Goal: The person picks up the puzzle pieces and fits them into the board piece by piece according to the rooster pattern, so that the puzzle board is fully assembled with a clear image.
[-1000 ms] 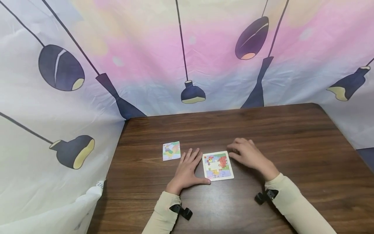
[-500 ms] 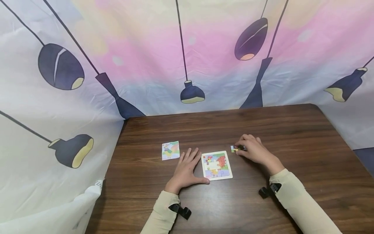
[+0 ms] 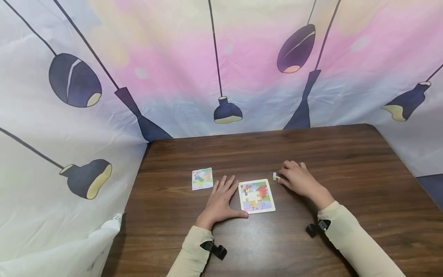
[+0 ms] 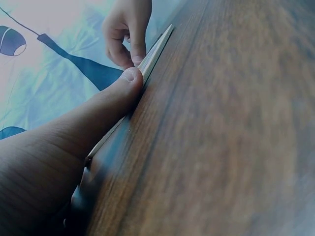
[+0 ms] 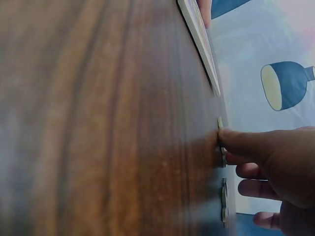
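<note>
A square puzzle board (image 3: pixel 257 211) with a cream rim lies on the table, its picture showing a rooster with a pale gap in the middle. Beside its left edge my left hand (image 3: pixel 220 204) rests with fingers spread, the thumb along the near left corner. In the left wrist view that thumb (image 4: pixel 129 76) presses at the board's edge. To the right of the board, my right hand (image 3: pixel 298 181) pinches a small puzzle piece (image 3: pixel 275 176), mostly hidden under the fingers. The right wrist view shows the thumb (image 5: pixel 234 140) on this piece, close to the tabletop.
Another puzzle piece (image 5: pixel 225 204) lies beneath the right hand's other fingers in the right wrist view. A square picture card (image 3: pixel 202 179) lies left of the board. The brown table (image 3: pixel 166 161) meets a lamp-printed cloth (image 3: pixel 180 77) at its back and left.
My right hand moved right from beside the board's edge, uncovering a puzzle piece, then shifted slightly left over it. The left hand and board stayed nearly where they were.
</note>
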A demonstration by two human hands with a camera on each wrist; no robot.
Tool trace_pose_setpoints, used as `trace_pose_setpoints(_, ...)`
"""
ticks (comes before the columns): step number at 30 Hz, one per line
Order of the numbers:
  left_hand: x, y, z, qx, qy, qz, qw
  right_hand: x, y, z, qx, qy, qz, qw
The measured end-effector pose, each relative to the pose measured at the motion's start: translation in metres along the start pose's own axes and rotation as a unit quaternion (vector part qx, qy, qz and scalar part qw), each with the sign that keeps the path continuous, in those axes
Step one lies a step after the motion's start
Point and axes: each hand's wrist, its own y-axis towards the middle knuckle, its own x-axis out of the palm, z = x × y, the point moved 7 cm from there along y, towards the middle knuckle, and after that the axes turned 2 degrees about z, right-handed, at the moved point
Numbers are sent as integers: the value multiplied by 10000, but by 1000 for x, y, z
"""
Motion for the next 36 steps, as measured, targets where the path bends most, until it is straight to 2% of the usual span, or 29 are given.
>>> trace_pose_setpoints(7, 1, -1, 0, 31, 5, 5, 10000, 1, -2, 2, -106, -24, 20, 9999)
trace_pose_setpoints(15, -4, 3, 0, 14, 45, 20, 10000, 3, 1, -4, -172, -490, 54, 9986)
trace_pose_setpoints(19, -2, 2, -1, -28, 74, -58, 10000, 5, 3, -10, -53, -261, 12, 9996)
trace_pose_setpoints(24, 0, 2, -1, -1, 69, -44, 10000, 7, 7, -34, -206, 189, 10, 9996)
trace_pose_setpoints(31, 1, 1, -2, -16, -9, -17, 10000, 14, 12, -84, -953, 355, -90, 9948)
trace_pose_setpoints(36, 1, 0, -2, 25, -13, 6, 10000, 24, 12, -108, -1513, 289, -47, 9881)
